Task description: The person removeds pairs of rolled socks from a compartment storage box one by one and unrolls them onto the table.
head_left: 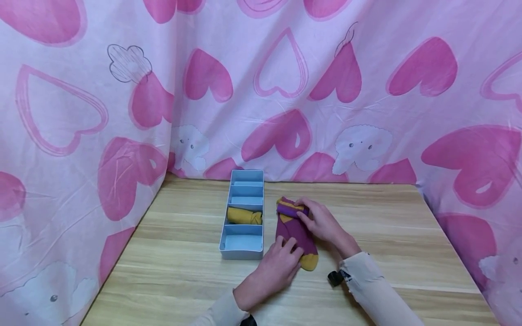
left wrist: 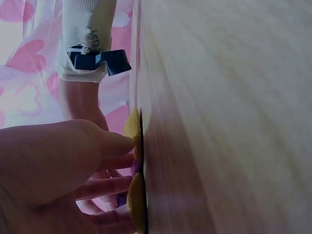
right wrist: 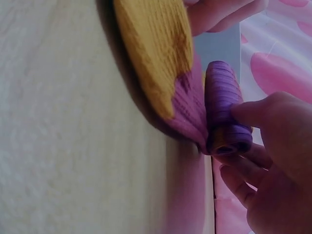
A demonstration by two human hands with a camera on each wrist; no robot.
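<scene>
A purple sock (head_left: pixel 294 233) with mustard toe and heel lies lengthwise on the table, its far end turned into a roll (right wrist: pixel 222 95). My right hand (head_left: pixel 322 222) pinches that roll, thumb on the near side and fingers behind it in the right wrist view. Nearer the toe, my left hand (head_left: pixel 277 267) rests its fingertips on the sock's foot and presses it down. In the left wrist view the left hand (left wrist: pixel 48 165) has its fingers extended to the sock's mustard part (left wrist: pixel 137 204); most of the sock is hidden there.
Just left of the sock stands a pale blue divided box (head_left: pixel 242 255). A rolled mustard cloth piece (head_left: pixel 240 216), perhaps a sock, lies in one compartment. The wooden table (head_left: pixel 183 253) meets a pink heart-print curtain (head_left: pixel 281 136) at the back and sides.
</scene>
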